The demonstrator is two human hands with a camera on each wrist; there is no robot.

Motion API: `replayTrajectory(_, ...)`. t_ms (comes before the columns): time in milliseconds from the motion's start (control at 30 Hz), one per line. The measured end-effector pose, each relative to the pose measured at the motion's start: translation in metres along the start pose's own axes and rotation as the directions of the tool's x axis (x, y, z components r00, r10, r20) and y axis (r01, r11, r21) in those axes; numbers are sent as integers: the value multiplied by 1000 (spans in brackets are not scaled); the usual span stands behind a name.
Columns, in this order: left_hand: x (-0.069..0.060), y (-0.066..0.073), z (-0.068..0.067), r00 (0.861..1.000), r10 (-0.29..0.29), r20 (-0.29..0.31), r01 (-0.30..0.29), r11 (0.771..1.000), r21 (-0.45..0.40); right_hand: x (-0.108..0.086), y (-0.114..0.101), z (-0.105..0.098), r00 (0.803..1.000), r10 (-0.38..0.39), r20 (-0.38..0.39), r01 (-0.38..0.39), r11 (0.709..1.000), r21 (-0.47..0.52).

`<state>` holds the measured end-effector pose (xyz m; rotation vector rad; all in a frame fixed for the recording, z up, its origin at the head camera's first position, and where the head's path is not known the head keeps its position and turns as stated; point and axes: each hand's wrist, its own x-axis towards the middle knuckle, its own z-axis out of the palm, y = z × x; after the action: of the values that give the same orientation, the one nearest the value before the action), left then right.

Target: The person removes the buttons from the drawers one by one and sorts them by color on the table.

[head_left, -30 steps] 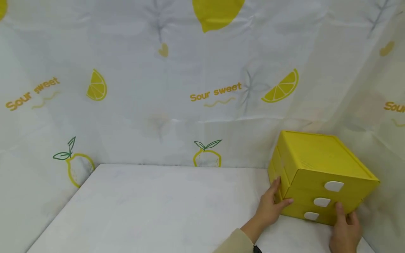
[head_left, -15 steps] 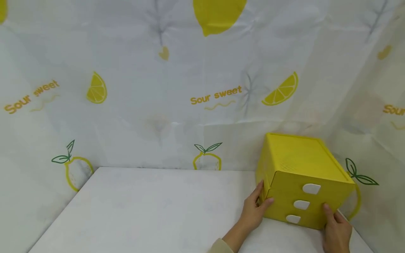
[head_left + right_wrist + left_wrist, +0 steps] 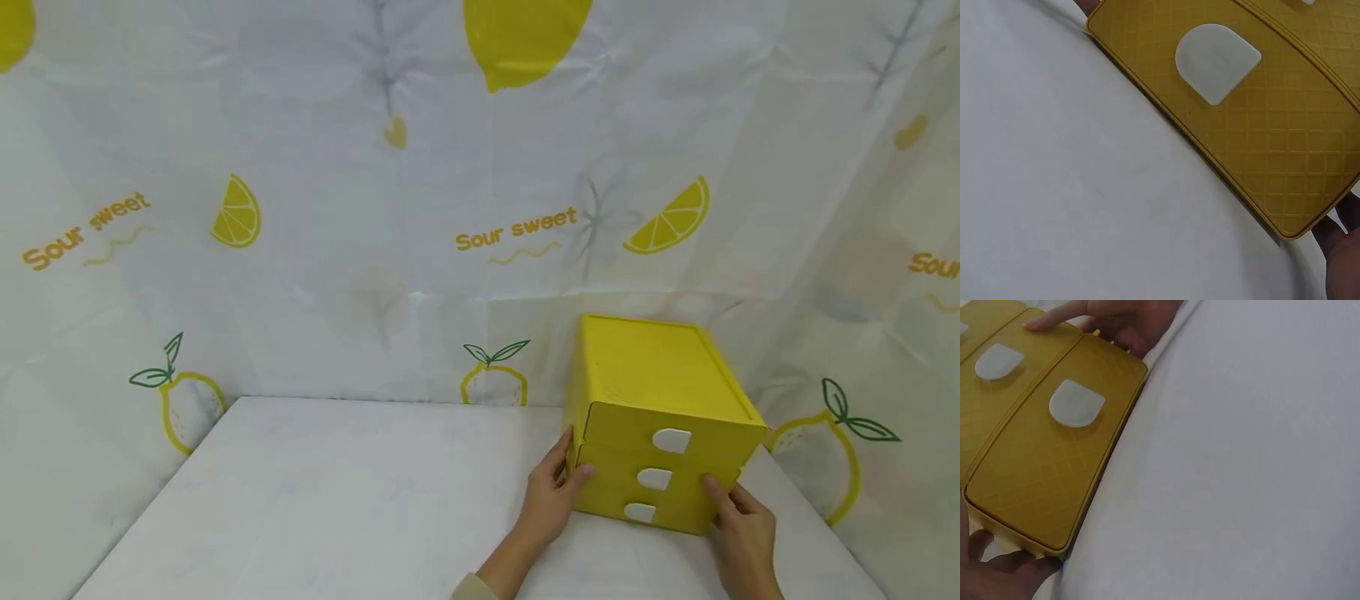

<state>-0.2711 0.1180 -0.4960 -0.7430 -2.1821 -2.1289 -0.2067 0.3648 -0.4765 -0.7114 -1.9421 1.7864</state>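
A yellow three-drawer storage box (image 3: 660, 367) stands upright on the white table, right of the middle in the head view. Each drawer front bears a white rounded tab (image 3: 671, 441). My left hand (image 3: 546, 507) grips its left side, thumb on the front edge and fingers along the side wall. On the other side my right hand (image 3: 746, 537) holds the lower right, its thumb pressed on the front. The left wrist view has the lowest drawer front (image 3: 1054, 450) close up, with both hands at its ends. The box hides some of the fingertips.
The white tabletop (image 3: 337, 492) spreads to the left of the box. Behind it hangs a white lemon-print sheet (image 3: 337, 275), which also covers the right side. The table's right edge (image 3: 832, 533) runs down past my right hand.
The drawer box has slid left along the table, away from the right-hand sheet, and turned slightly. Both hands have moved left with it and keep their grip.
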Motion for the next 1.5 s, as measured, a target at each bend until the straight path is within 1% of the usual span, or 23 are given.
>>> replayTrajectory(100,-4,0,-19,1000,7,-16,-7,1000,19,-7,-3,15,999,-26,44,27,1000,-10)
replayTrajectory(267,-13,-1,-49,999,12,-47,-9,998,67,-18,-7,39,994,-16,112,21,999,-42)
replayTrajectory(367,-18,-1,-67,998,-2,-66,6,998,59,-23,-9,53,987,-33,157,44,997,-71)
replayTrajectory(433,-20,-1,-77,997,-10,-75,14,999,52,-25,-10,63,982,-64,177,78,994,-71)
replayTrajectory(600,-25,0,-101,995,-26,-95,31,998,54,-30,-11,85,970,-115,214,127,991,-46)
replayTrajectory(700,-29,1,-114,993,-31,-114,37,998,45,-34,-11,98,961,-119,248,136,989,-50)
replayTrajectory(833,-36,1,-131,990,-43,-135,49,998,46,-40,-10,115,954,-122,272,140,989,-45)
replayTrajectory(933,-41,1,-142,984,-49,-172,62,996,68,-45,-11,126,950,-131,285,147,989,-35)
replayTrajectory(1033,-46,2,-151,974,-41,-224,60,995,82,-51,-13,139,944,-147,296,161,987,-23)
replayTrajectory(1100,-49,1,-157,963,-33,-267,60,994,95,-55,-14,148,937,-154,312,165,986,-8)
replayTrajectory(1167,-52,1,-163,949,-27,-313,62,993,102,-58,-14,157,931,-161,327,168,986,8)
replayTrajectory(1267,-56,0,-170,931,-10,-364,57,991,117,-64,-13,167,921,-168,353,172,985,20)
replayTrajectory(1333,-57,-1,-172,928,-10,-373,59,991,121,-67,-12,171,921,-173,350,179,984,14)
replayTrajectory(1433,-59,-2,-175,929,-12,-369,64,990,129,-71,-14,173,921,-176,349,193,981,-15)
replayTrajectory(1500,-60,-1,-178,929,-23,-370,71,990,118,-73,-19,173,913,-181,365,213,976,-48)
